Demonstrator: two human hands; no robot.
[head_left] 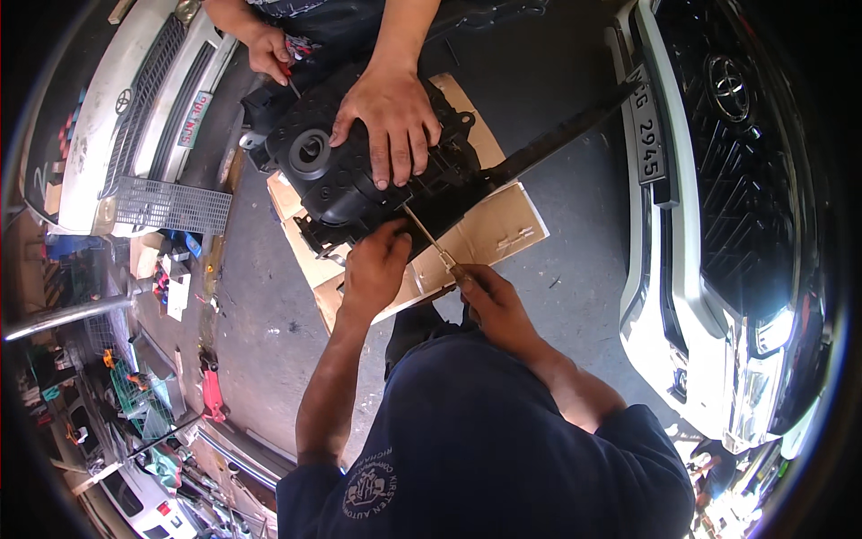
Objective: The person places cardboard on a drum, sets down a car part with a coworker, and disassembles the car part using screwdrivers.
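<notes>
A large black plastic car-part housing (337,193) with a round socket lies on a flattened cardboard sheet (516,220). My right hand (492,301) is closed round the handle of a screwdriver (424,227), whose long shaft reaches up-left to the housing's near edge. Beside that shaft, my left hand (375,269) has its fingers curled against the same edge; its fingertips are partly hidden. Across from me, a co-worker's hand (391,130) presses spread on top of the housing. That person's other hand (268,54) holds a red-handled screwdriver (285,70) at the far left corner.
A long black strip (561,135) juts from the housing toward a car front (660,234) at the right. To the left stand a white vehicle (148,108) and a grey metal grate (175,205). A red jack-like tool (212,393) rests on the dark floor (260,359) near cluttered shelving.
</notes>
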